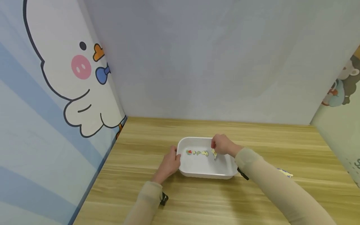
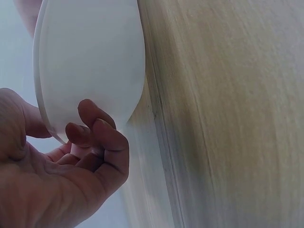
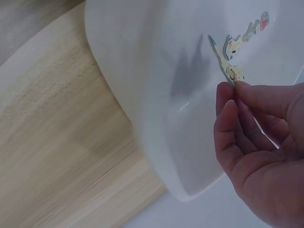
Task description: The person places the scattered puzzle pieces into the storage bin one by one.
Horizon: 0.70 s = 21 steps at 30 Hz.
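Note:
A white tray (image 1: 208, 170) with rounded corners stands on the wooden table. My left hand (image 1: 169, 164) grips its left end, thumb at the rim and curled fingers against the outer wall, as the left wrist view shows. Over the right half of the tray, my right hand (image 1: 223, 144) pinches a thin, flat cut-out piece (image 3: 222, 59), pale yellow with a printed pattern, between thumb and fingertips. Inside the tray lie several small colourful cut-outs in a row: a red and green one (image 1: 188, 152) at the left, then smaller ones, then a yellowish one (image 1: 205, 153).
Another flat piece, yellow with blue edges (image 1: 285, 172), lies on the table (image 1: 135, 193) right of the tray, beside my right forearm. A plain pale wall (image 1: 213, 62) rises behind the table. Cartoon-printed panels stand at the left and right.

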### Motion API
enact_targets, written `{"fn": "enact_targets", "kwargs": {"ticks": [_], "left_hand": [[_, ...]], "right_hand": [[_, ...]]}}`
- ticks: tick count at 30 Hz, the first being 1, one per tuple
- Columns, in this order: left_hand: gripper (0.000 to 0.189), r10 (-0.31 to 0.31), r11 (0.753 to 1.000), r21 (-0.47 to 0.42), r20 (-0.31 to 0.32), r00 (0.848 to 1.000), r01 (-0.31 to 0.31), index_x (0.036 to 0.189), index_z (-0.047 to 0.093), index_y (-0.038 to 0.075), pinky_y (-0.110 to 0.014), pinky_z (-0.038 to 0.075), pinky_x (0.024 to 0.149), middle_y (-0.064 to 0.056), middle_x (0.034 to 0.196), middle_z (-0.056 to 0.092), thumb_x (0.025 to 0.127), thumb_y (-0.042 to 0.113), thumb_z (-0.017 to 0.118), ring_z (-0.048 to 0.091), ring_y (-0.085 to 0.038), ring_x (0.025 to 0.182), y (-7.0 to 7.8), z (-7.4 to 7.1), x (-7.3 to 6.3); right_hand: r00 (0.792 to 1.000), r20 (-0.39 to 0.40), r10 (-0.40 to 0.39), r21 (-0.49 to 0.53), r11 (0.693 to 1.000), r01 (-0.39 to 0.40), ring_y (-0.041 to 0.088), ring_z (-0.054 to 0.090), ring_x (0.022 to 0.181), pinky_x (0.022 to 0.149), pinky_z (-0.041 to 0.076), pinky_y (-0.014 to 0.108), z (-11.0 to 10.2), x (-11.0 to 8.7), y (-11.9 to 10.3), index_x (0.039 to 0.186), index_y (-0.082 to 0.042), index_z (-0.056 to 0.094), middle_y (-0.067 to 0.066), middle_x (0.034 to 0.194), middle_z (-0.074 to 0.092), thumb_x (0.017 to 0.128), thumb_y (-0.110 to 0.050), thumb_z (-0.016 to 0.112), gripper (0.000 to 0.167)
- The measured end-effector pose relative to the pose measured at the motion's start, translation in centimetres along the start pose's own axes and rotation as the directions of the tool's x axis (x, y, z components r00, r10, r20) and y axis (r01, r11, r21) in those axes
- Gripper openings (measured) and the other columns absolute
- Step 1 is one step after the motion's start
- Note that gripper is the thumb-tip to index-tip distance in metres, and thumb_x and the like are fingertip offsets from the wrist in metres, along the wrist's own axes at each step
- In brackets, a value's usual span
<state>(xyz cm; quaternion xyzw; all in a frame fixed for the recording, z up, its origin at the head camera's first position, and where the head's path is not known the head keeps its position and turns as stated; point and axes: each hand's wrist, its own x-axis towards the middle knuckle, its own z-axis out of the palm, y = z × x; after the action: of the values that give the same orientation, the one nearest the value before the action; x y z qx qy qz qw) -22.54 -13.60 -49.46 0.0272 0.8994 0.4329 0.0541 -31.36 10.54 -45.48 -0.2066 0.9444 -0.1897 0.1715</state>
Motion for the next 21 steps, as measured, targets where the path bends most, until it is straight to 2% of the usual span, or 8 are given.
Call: {"fn": "enact_targets", "kwargs": {"ticks": [7,21], "left_hand": [[0.024,0.015,1.000,-0.008,0.005,1.000,-0.015,0.120,0.041,-0.002,-0.032,0.048,0.058,-0.022,0.101,0.060,0.100,0.009,0.044,0.058,-0.021,0.072,0.0,-0.1,0.0],[0.025,-0.009,1.000,-0.008,0.005,1.000,0.009,0.122,0.042,-0.002,-0.032,0.048,0.058,-0.023,0.102,0.059,0.100,0.009,0.045,0.057,-0.021,0.073,0.0,-0.1,0.0]], "right_hand": [[0.999,-0.001,0.050,-0.016,0.999,-0.050,0.021,0.054,0.071,0.063,0.048,0.031,0.5,0.1,-0.2,0.083,0.000,0.066,0.005,0.076,0.058,0.076,0.011,0.065,0.014],[0.995,-0.012,0.104,-0.032,0.994,-0.104,0.021,0.054,0.068,0.061,0.047,0.033,1.3,0.2,0.0,0.081,-0.005,0.065,0.004,0.075,0.058,0.073,0.002,0.070,0.012]]}}
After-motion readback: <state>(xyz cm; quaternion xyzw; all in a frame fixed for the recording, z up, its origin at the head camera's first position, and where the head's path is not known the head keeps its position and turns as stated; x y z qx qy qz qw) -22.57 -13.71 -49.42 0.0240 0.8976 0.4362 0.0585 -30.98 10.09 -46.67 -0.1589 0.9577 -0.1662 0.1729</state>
